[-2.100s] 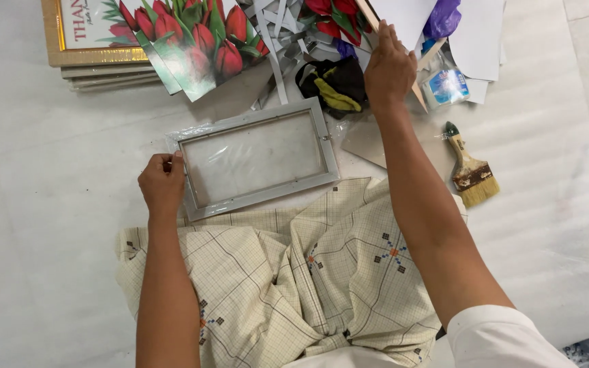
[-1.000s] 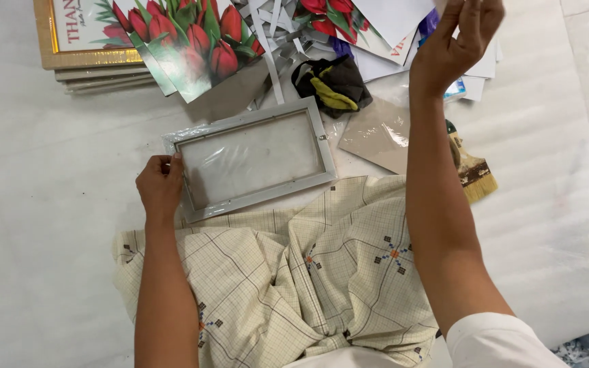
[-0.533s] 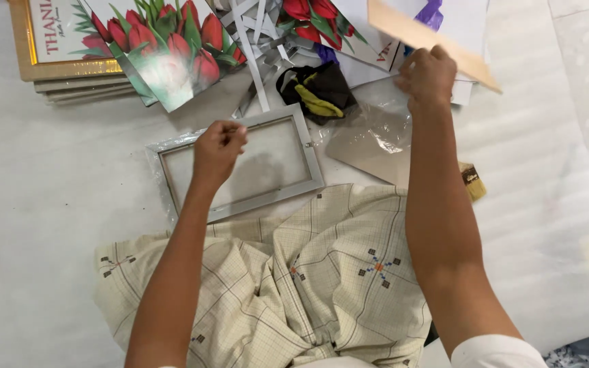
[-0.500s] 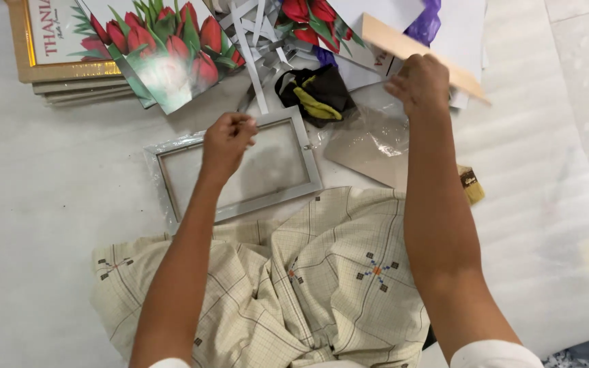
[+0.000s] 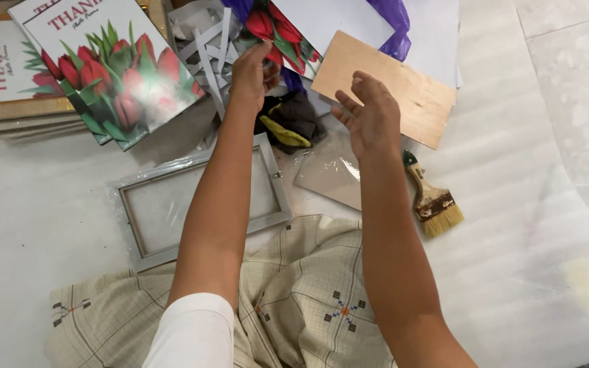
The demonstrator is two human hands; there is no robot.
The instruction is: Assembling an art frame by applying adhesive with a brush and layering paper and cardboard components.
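Counter [image 5: 49, 225] crowded: silver frame [image 5: 202, 208] lies flat under left forearm. Brown backing board [image 5: 403, 85] rests just past right hand [image 5: 371, 117], which is open, fingers spread, gripping nothing. Left hand [image 5: 253, 68] curled at grey strips [image 5: 209, 41]; grip unclear. Suggest: pinch board by one edge, lift flat, keep clear of brush [image 5: 431, 197].

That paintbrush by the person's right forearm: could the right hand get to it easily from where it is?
Probably yes. The paintbrush lies in the open on the white surface, just beside the right forearm, with nothing on top of it. The right hand is open and empty, hovering near the thin wooden board.
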